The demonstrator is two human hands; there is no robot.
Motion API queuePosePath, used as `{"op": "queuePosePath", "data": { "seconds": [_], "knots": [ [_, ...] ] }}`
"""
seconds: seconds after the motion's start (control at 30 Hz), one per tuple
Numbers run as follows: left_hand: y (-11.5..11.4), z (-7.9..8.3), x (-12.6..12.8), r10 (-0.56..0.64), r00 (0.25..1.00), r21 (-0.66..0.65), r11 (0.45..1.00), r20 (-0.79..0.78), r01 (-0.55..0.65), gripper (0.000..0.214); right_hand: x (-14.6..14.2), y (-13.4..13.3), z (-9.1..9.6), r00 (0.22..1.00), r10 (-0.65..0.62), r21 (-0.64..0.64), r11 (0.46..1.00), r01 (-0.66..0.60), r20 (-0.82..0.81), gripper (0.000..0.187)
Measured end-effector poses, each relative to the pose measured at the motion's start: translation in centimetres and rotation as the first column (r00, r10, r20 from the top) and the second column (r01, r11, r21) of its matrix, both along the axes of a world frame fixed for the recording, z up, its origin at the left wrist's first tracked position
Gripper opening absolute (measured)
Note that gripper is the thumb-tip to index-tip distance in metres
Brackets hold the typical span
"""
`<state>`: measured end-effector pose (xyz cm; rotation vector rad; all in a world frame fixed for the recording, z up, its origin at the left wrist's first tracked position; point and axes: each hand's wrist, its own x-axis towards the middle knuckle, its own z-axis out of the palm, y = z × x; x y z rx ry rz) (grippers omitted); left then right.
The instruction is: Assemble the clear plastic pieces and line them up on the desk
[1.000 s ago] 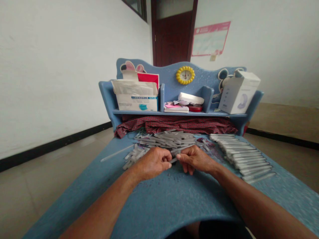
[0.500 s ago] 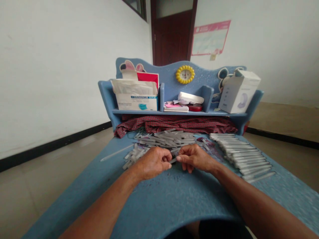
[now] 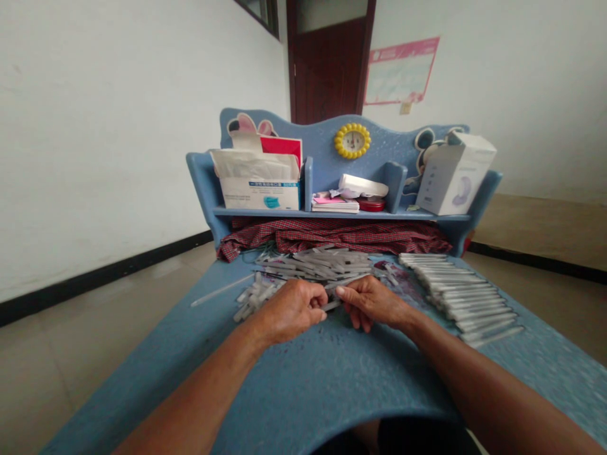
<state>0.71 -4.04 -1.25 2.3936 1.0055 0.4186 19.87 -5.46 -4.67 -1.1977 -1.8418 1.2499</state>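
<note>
My left hand [image 3: 296, 311] is closed in a pinch on a short, translucent grey pen piece [image 3: 331, 306], which sticks out to the right past its fingertips. Just to its right, my right hand [image 3: 372, 302] has thumb and forefinger pressed together near the piece's end; whatever lies between them is too small to make out. Behind both hands spreads a loose pile of grey pen parts [image 3: 322, 262]. Short whitish tube pieces [image 3: 256, 294] lie in a heap beside my left hand. A row of assembled-looking pens [image 3: 467, 297] lines the right side.
A single clear tube [image 3: 220, 291] lies on the blue desk [image 3: 303, 392] at left. Checked cloth [image 3: 351, 235] is bunched under the shelf, which bears a mask box [image 3: 260, 193], a white box [image 3: 455, 174] and a red tin [image 3: 371, 205].
My right thumb and forefinger have shifted slightly up and away from the end of the pen piece. My left hand stays nearly still with the piece in its pinch.
</note>
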Motion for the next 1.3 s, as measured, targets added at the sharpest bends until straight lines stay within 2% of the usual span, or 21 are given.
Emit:
{"op": "queuePosePath", "data": {
  "seconds": [0.13, 0.23, 0.43, 0.63, 0.77, 0.9, 0.97, 1.07, 1.1, 1.17, 1.3],
  "knots": [
    [-0.1, 0.0, 0.0, 0.001, 1.0, 0.057, 0.998, -0.026, 0.0, 0.004, 0.0, 0.0, -0.1, 0.999, 0.023, 0.001, 1.0, -0.023, -0.047, 0.041],
    [-0.1, -0.1, -0.1, 0.004, 0.998, 0.158, 0.987, -0.065, 0.007, 0.003, -0.1, -0.1, -0.1, 0.998, 0.025, -0.005, 1.0, -0.025, -0.059, 0.04],
    [-0.2, -0.1, 0.0, -0.001, 0.992, 0.397, 0.916, -0.123, 0.05, 0.002, -0.3, -0.3, 0.2, 0.997, -0.017, -0.055, 0.998, 0.013, -0.076, 0.042],
    [-0.2, -0.4, 0.1, -0.006, 0.987, 0.502, 0.861, -0.159, 0.086, 0.003, -0.2, -0.1, 0.1, 0.998, -0.024, -0.054, 0.998, 0.021, -0.057, 0.041],
    [-0.2, -0.6, 0.2, -0.014, 0.991, 0.521, 0.85, -0.13, 0.08, 0.003, -0.1, -0.2, 0.2, 0.998, -0.005, 0.044, 0.999, 0.008, -0.069, 0.032],
    [-0.1, 0.2, -0.2, -0.019, 0.999, 0.529, 0.848, -0.035, 0.034, 0.009, -0.1, -0.4, 0.4, 0.998, -0.002, 0.052, 0.999, 0.005, -0.056, 0.027],
    [0.1, 1.2, -0.9, 0.05, 0.995, 0.527, 0.846, 0.082, -0.086, 0.017, 0.0, -0.4, 0.4, 0.998, -0.045, 0.044, 0.998, 0.047, -0.04, 0.025],
    [0.9, 2.5, -2.9, 0.264, 0.948, 0.475, 0.82, 0.18, -0.319, 0.02, 0.2, -0.3, 0.6, 0.995, -0.094, 0.045, 0.994, 0.095, -0.012, 0.023],
    [1.2, 2.7, -3.6, 0.325, 0.935, 0.455, 0.817, 0.144, -0.354, 0.021, 0.2, -0.3, 0.6, 0.995, -0.101, 0.045, 0.994, 0.102, -0.007, 0.023],
    [1.7, 2.9, -4.7, 0.375, 0.927, 0.411, 0.845, -0.003, -0.341, 0.017, 0.4, -0.3, 0.8, 0.994, -0.106, 0.045, 0.993, 0.105, 0.0, 0.023],
    [2.1, 2.1, -5.2, 0.3, 0.918, 0.311, 0.926, -0.258, -0.216, 0.009, 1.0, -0.4, 1.3, 0.996, -0.088, 0.049, 0.995, 0.087, 0.03, 0.024]
  ]
}}
